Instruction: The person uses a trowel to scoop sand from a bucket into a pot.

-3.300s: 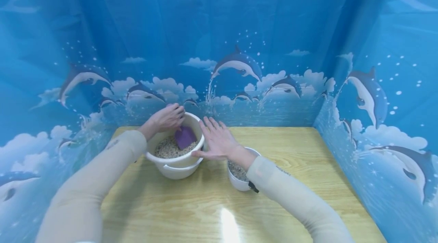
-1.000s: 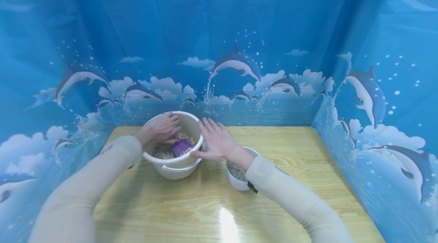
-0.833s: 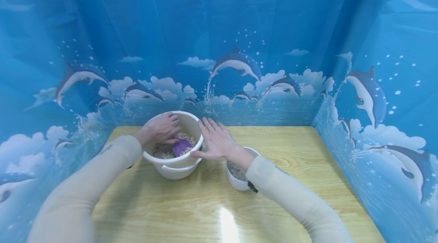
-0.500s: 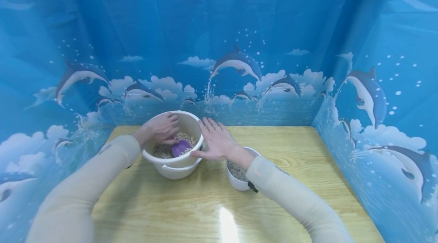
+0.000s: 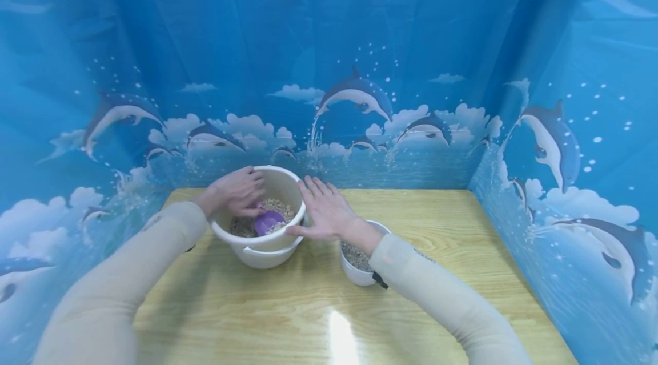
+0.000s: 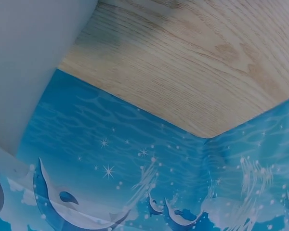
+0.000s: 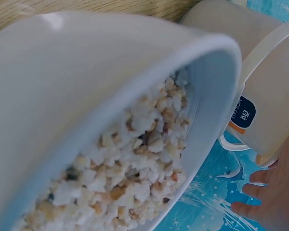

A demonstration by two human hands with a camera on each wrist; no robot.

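Observation:
A white bucket (image 5: 263, 260) with a side handle stands at the left of the table and holds small mixed gravel (image 5: 241, 228). Inside it, my left hand (image 5: 239, 191) grips a purple scoop (image 5: 268, 223), whose bowl sits low at the gravel. Most of the scoop's handle is hidden by the fingers. With fingers straight and spread, my right hand (image 5: 326, 211) lies against the bucket's right rim. Under my right forearm is a smaller white bowl (image 5: 354, 275) of gravel, its stones (image 7: 135, 178) large in the right wrist view. The left wrist view does not show my left hand.
The wooden table (image 5: 288, 313) runs back to a blue dolphin-print curtain (image 5: 329, 68) that encloses it on the left, back and right. A dark label (image 7: 243, 113) shows on the bucket in the right wrist view.
Since the earliest frame, my left hand has gone lower into the bucket with the scoop, and lately both have shifted slightly left. My right hand stays at the rim.

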